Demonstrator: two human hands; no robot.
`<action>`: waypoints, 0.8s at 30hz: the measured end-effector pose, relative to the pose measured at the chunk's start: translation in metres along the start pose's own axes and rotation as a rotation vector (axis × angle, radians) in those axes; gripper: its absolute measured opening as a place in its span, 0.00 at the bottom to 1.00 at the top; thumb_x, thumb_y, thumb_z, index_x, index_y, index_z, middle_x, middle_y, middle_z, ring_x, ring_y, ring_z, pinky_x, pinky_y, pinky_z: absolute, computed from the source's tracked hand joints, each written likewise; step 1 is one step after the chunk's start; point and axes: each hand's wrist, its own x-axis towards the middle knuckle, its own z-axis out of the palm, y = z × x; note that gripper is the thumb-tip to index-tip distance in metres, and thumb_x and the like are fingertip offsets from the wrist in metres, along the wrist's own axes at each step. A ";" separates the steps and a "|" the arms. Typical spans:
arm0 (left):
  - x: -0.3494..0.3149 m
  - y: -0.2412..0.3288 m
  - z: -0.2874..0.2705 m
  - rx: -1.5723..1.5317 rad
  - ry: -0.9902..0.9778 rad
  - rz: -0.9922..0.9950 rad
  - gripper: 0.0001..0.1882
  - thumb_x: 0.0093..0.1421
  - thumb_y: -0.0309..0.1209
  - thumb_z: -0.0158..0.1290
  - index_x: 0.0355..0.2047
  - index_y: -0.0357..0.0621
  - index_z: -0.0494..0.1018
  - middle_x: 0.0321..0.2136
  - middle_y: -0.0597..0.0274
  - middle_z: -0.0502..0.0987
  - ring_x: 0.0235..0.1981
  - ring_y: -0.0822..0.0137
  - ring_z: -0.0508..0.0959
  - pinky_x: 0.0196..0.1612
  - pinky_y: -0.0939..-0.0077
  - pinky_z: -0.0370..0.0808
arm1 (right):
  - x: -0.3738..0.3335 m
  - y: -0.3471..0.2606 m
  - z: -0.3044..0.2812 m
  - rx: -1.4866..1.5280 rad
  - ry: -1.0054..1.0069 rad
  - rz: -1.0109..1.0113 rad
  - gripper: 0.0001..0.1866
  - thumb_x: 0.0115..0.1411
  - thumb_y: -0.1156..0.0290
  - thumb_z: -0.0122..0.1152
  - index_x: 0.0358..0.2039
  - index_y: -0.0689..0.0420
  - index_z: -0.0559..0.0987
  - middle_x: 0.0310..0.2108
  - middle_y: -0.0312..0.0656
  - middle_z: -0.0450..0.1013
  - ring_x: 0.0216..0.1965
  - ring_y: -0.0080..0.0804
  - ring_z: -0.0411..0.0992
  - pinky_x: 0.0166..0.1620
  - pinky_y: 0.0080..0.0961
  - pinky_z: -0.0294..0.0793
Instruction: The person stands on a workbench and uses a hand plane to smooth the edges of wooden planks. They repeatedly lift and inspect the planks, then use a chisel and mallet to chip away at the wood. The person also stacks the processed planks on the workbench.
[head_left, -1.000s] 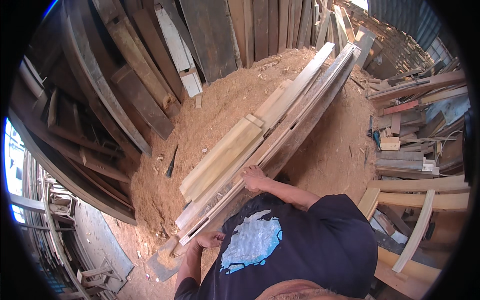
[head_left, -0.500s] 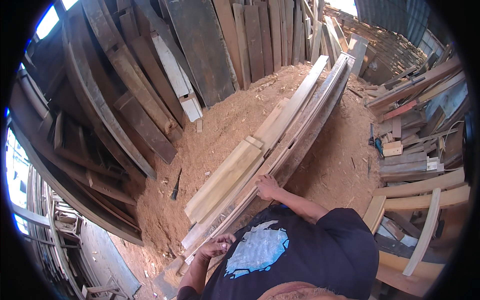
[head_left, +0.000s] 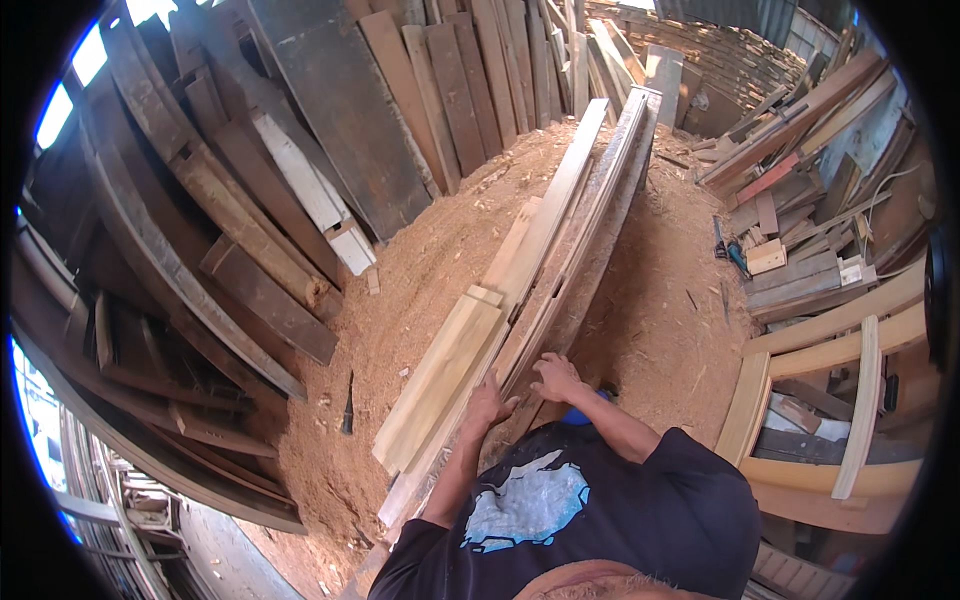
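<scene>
Head view: two bare, partly open hands by a long, grooved, brown wooden beam (head_left: 572, 255).
The left hand (head_left: 487, 404), fingers loosely spread, is at the beam's near part; the right hand (head_left: 556, 378), fingers half curled, is just right of it. Whether either grips cannot be told. Flat, pale-yellow wooden boards (head_left: 440, 375) lie left.

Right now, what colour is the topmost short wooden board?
The board is pale yellow, best in head view.
</scene>
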 end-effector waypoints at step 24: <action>0.011 0.003 0.057 0.158 -0.125 -0.666 0.27 0.50 0.46 0.65 0.46 0.45 0.73 0.44 0.40 0.80 0.51 0.42 0.78 0.55 0.52 0.74 | -0.001 0.324 -0.144 0.052 -0.338 0.167 0.22 0.55 0.63 0.66 0.46 0.65 0.80 0.43 0.58 0.79 0.48 0.54 0.78 0.52 0.44 0.75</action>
